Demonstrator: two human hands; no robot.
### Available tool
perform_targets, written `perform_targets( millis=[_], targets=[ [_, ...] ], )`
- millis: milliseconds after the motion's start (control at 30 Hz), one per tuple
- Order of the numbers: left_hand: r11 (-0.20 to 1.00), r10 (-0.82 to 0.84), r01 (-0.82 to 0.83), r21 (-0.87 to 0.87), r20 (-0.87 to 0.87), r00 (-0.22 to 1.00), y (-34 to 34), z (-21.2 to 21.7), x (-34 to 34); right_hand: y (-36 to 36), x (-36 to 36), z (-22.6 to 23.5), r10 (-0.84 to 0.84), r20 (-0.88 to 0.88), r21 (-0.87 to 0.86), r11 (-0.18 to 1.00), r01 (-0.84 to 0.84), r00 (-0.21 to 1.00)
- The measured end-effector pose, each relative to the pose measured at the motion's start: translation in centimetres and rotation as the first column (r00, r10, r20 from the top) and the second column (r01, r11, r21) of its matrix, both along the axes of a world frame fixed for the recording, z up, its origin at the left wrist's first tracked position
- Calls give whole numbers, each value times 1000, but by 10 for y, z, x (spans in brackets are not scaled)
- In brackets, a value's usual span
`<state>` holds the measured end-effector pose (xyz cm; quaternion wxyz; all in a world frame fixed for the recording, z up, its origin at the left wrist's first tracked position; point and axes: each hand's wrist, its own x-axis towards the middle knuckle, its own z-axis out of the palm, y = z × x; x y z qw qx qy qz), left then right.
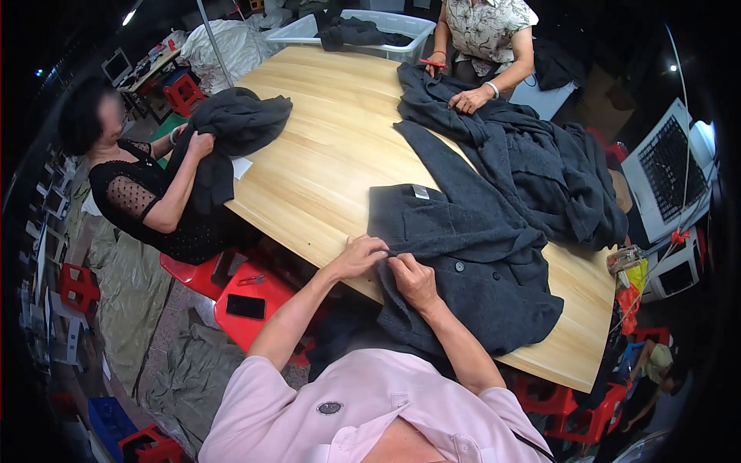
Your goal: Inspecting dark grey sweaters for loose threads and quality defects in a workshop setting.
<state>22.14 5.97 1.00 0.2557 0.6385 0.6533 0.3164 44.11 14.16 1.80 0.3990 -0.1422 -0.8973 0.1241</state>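
Note:
A dark grey knit coat (486,289) with round buttons and a pale label lies spread over the near side of the wooden table (324,131). At its left edge my left hand (360,257) pinches the cloth between thumb and fingers. Right beside it, my right hand (414,281) is closed with its fingers curled on the same edge. The fingertips of both hands nearly meet, and any small thing between them is hidden. Part of the coat hangs over the table's near edge toward me.
Across the table, a co-worker's hand (472,99) rests on a heap of dark garments (540,158); the other holds red scissors (433,63). At left, another person handles a dark garment (235,123). A red stool (251,305) bears a black phone (245,306) and small snips (252,278).

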Motion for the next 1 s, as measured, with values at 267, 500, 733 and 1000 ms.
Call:
perform_targets(
  millis=[267,500,733,1000],
  targets=[
    [1000,-24,24,-4,-3,1000,0,8,-3,3,-7,3,26,12,80,996,-27,1000],
    [992,-75,78,97,-31,997,-13,23,-1,-1,-3,-2,-14,88,60,998,9,996],
    [994,68,-24,-105,437,897,-5,-2,-2,1,-3,0,86,99,-55,995,-81,991],
    [951,152,-173,256,102,983,-20,-14,13,2,-8,-12,10,21,-241,971,-5,1000]
  ],
)
